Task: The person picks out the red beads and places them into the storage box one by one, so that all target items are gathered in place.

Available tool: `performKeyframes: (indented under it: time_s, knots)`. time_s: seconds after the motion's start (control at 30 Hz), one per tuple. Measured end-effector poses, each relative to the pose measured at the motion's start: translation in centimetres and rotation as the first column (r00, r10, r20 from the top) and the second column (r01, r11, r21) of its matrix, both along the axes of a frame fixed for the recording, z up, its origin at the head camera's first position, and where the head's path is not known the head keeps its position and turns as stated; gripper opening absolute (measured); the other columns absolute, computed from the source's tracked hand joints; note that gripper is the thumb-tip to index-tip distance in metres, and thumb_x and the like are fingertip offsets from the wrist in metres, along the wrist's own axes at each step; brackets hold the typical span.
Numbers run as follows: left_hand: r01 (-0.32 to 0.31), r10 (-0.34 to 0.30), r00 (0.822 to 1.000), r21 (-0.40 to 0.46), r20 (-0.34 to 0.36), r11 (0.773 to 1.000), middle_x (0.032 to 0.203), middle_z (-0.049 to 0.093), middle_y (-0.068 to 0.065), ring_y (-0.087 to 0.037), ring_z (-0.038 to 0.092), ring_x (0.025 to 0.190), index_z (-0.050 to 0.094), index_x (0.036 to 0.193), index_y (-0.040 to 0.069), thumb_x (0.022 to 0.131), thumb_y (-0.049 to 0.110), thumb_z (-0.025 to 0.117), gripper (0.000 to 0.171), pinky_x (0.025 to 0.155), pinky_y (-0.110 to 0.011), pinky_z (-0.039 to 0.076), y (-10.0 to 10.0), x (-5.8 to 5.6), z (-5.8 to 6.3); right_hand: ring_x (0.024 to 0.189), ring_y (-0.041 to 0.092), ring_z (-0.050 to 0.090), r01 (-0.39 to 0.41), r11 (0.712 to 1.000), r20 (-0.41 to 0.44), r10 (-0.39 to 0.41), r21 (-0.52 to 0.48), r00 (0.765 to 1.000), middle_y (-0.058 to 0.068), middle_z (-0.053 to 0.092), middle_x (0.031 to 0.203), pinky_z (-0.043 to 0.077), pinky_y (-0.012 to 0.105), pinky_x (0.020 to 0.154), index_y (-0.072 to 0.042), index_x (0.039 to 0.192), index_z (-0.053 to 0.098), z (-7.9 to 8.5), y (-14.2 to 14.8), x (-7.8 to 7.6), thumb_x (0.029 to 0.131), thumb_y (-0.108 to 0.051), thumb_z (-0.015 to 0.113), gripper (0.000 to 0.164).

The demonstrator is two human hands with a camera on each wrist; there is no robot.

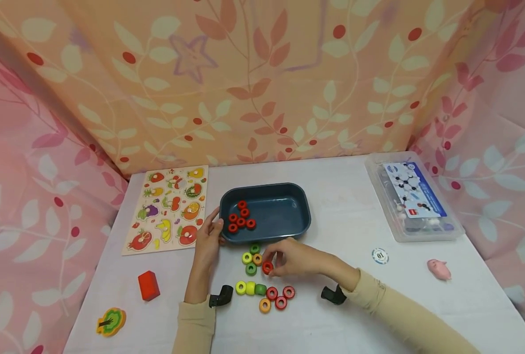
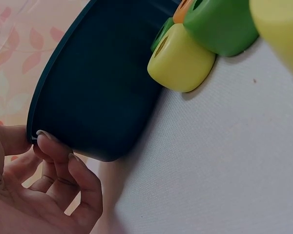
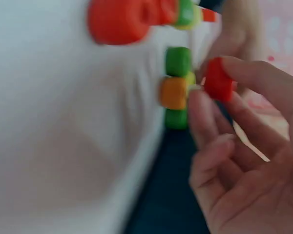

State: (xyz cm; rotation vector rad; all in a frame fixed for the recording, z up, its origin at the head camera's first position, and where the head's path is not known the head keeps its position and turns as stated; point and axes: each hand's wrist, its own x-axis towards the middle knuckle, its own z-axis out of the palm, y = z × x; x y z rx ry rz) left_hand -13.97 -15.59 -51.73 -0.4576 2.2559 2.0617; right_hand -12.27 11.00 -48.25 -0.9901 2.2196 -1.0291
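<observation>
Round chip (image 1: 380,255) — "10", box label (image 1: 413,190) — print too small

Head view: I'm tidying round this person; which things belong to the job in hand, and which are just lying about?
Likely in the job:
Blue tray, held by the left hand
Red bead, pinched by the right hand
Red beads in the tray
Loose beads near the tray

Apparently just lying about:
Fruit board
Red block
Tree-shaped piece
Round chip
Pink pig
Plastic case

A white-covered table (image 1: 342,196) stands in soft light, boxed in by a peach back wall (image 1: 289,113), a pink left wall (image 1: 18,162) and a pink right wall (image 1: 497,128), all hanging fabric printed with leafy vines (image 1: 261,87) and red dots (image 1: 339,32).
</observation>
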Motion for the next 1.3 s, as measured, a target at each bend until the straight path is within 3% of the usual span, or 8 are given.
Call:
performKeyframes:
  time_s: [0.1, 0.23, 0.4, 0.63, 0.87, 1.1, 1.3]
  knots:
    - [0.006, -0.006, 1.000, 0.005, -0.002, 1.000, 0.107, 0.056, -0.015, -0.020, 0.053, 0.074, 0.051, 0.144, 0.039, 0.104, 0.031, 0.054, 0.041, 0.070, -0.029, 0.052, 0.1, 0.0, 0.1, 0.074, 0.011, 0.063, 0.052, 0.992, 0.008, -0.051, -0.114, 0.999, -0.009, 0.069, 0.101, 0.053, 0.026, 0.063, -0.014, 0.118, 0.071, 1.1, 0.2, -1.0, 0.088, -0.018, 0.078, 0.031]
    - [0.012, -0.012, 1.000, 0.016, -0.007, 1.000, 0.109, 0.056, -0.018, -0.019, 0.053, 0.073, 0.051, 0.145, 0.037, 0.105, 0.029, 0.053, 0.041, 0.070, -0.029, 0.052, 0.1, -0.1, 0.1, 0.075, 0.015, 0.060, 0.154, 0.963, -0.052, -0.169, -0.220, 0.984, -0.008, 0.069, 0.103, 0.051, 0.032, 0.064, -0.014, 0.120, 0.072, 2.0, 0.4, -2.7, 0.088, -0.022, 0.078, 0.033]
    - [0.001, -0.001, 1.000, 0.020, 0.001, 1.000, 0.110, 0.057, -0.018, -0.019, 0.053, 0.073, 0.051, 0.145, 0.038, 0.105, 0.029, 0.053, 0.041, 0.070, -0.028, 0.052, 0.1, 0.0, 0.2, 0.079, 0.017, 0.060, 0.297, 0.924, -0.061, -0.320, -0.240, 0.946, -0.004, 0.068, 0.098, 0.049, 0.028, 0.064, -0.018, 0.116, 0.074, 1.4, 0.2, -4.8, 0.087, -0.025, 0.080, 0.030]
    - [0.001, -0.001, 1.000, 0.015, 0.015, 1.000, 0.111, 0.057, -0.016, -0.020, 0.054, 0.075, 0.051, 0.144, 0.040, 0.105, 0.031, 0.053, 0.040, 0.072, -0.029, 0.052, 0.2, 0.1, 0.1, 0.065, 0.015, 0.056, 0.386, 0.905, 0.037, -0.385, -0.178, 0.922, 0.004, 0.066, 0.077, 0.043, 0.023, 0.058, -0.010, 0.110, 0.074, -0.5, -1.3, -6.7, 0.086, -0.017, 0.080, 0.025]
    - [0.001, -0.001, 1.000, 0.012, 0.012, 1.000, 0.110, 0.056, -0.017, -0.020, 0.053, 0.075, 0.051, 0.144, 0.040, 0.105, 0.031, 0.052, 0.040, 0.071, -0.028, 0.051, 0.1, 0.0, 0.0, 0.062, 0.011, 0.059, 0.491, 0.871, -0.013, -0.491, 0.009, 0.871, -0.002, 0.067, 0.071, 0.045, 0.026, 0.058, -0.008, 0.108, 0.074, -1.2, -2.9, -7.2, 0.085, -0.014, 0.079, 0.024]
    - [0.001, -0.001, 1.000, 0.013, 0.005, 1.000, 0.110, 0.056, -0.017, -0.020, 0.053, 0.075, 0.051, 0.144, 0.040, 0.105, 0.031, 0.052, 0.040, 0.071, -0.028, 0.052, 0.0, 0.0, 0.1, 0.080, 0.007, 0.067, 0.464, 0.885, -0.041, -0.464, 0.017, 0.885, -0.003, 0.075, 0.087, 0.053, 0.031, 0.078, -0.007, 0.117, 0.072, -1.2, -3.2, -7.1, 0.088, -0.006, 0.074, 0.029]
    - [0.005, -0.005, 1.000, 0.008, 0.007, 1.000, 0.112, 0.057, -0.016, -0.021, 0.053, 0.078, 0.051, 0.144, 0.041, 0.105, 0.033, 0.052, 0.040, 0.073, -0.029, 0.052, 0.0, 0.1, 0.0, 0.078, 0.010, 0.063, 0.411, 0.902, -0.072, -0.423, -0.133, 0.903, -0.004, 0.073, 0.092, 0.052, 0.027, 0.070, -0.007, 0.112, 0.073, -1.3, -2.9, -7.0, 0.090, -0.013, 0.075, 0.023]
